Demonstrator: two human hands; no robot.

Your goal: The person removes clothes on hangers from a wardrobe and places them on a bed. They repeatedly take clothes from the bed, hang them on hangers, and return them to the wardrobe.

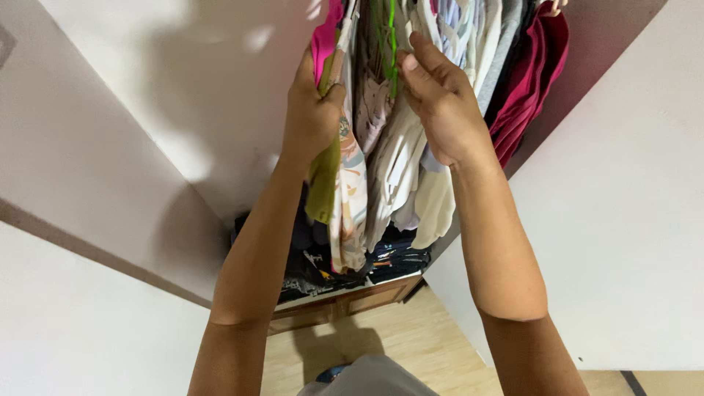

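Overhead, both hands (312, 110) (440, 110) among hanging clothes (389, 169)

Both bare arms reached upward; the left hand (312, 110) was closed in a grip, the right hand (444, 110) pinched with curled fingers.

The top edge cuts off your hanging clothes (411, 110), so you cannot see the rail or most of the green hanger (392, 44). Your left hand (312, 110) hides its fingertips in the olive garment (324, 183); your right hand (440, 103) covers part of the cream garments (411, 176). The folded dark clothes (352, 257) below sit half hidden behind your arms, too shadowed to tell apart.
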